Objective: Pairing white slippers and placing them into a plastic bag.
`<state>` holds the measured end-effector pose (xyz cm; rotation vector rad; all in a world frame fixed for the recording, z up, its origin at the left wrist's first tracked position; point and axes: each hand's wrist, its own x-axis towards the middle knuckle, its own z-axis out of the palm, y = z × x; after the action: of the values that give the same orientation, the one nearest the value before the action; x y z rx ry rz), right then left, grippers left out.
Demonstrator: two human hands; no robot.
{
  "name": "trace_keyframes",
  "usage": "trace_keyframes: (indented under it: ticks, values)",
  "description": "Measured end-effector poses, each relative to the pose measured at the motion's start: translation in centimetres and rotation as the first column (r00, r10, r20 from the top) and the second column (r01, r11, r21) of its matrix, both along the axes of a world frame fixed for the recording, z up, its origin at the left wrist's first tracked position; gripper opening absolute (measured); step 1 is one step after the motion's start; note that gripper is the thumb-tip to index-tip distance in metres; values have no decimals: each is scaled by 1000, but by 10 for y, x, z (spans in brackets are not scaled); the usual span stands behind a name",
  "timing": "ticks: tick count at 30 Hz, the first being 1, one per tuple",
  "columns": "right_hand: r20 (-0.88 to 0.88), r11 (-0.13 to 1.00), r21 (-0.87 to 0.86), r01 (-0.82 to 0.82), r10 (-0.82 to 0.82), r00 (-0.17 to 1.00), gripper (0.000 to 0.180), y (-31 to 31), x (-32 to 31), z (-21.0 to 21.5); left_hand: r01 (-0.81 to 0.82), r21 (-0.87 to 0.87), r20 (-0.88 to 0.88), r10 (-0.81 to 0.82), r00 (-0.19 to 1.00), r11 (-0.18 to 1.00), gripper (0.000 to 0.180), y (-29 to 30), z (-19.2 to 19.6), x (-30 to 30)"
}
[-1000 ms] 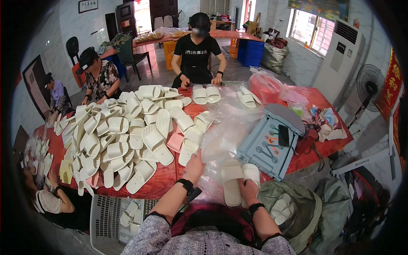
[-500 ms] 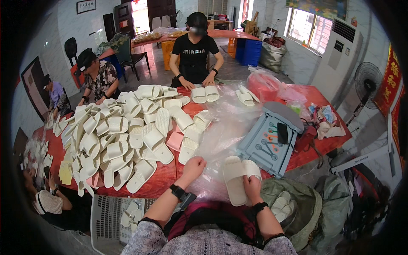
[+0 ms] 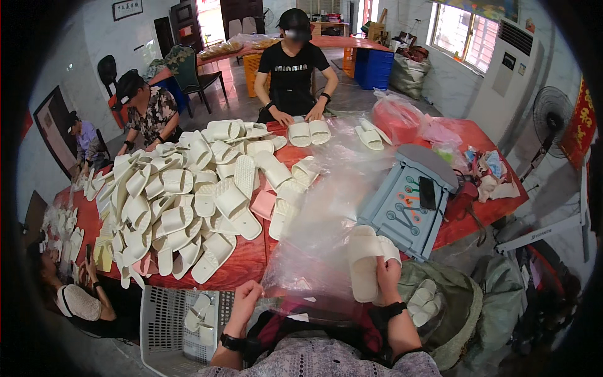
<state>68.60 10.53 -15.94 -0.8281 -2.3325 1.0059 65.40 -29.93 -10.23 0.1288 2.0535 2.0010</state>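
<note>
My right hand (image 3: 388,276) grips a pair of cream slippers (image 3: 365,261), held upright together just past the near edge of the red table (image 3: 248,257). My left hand (image 3: 246,296) is closed on the lower edge of a clear plastic bag (image 3: 314,251), which hangs from the stack of clear bags (image 3: 342,188) lying on the table in front of me. The slippers are beside the bag, to its right. A large heap of cream slippers (image 3: 182,195) covers the table's left half.
A grey plastic stool (image 3: 408,201) lies on the table at right with a dark phone (image 3: 427,191) on it. A white basket (image 3: 173,323) holding slippers stands at lower left, a green sack (image 3: 449,301) at lower right. Other people work across the table and along its left side.
My left hand has dropped from the table's surface toward me and closed on the edge of a clear bag. My right hand has drawn the pair of slippers slightly nearer.
</note>
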Motion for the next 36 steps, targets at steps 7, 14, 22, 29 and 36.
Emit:
trace_keyframes:
  ticks: [7, 14, 22, 29, 36]
  values:
    - [-24, 989, 133, -69, 73, 997, 43, -21, -2, 1, 103, 286, 483, -236, 843, 953, 29, 15, 12, -19]
    - [-45, 980, 87, -179, 183, 982, 39, -20, 14, 14, 254, 183, 433, -310, 846, 950, 35, 50, -12, -57]
    - [-111, 959, 25, -282, 283, 953, 31, -33, 20, 62, 10, 266, 129, -46, 991, 964, 33, 14, 5, -58]
    - [-158, 867, 228, -444, 482, 862, 27, -68, -1, 73, -145, 333, 137, 104, 985, 932, 49, 50, -47, -56]
    - [138, 827, 366, -428, 406, 903, 38, -49, -11, 35, -88, 213, 170, 52, 984, 973, 77, 90, -62, -65]
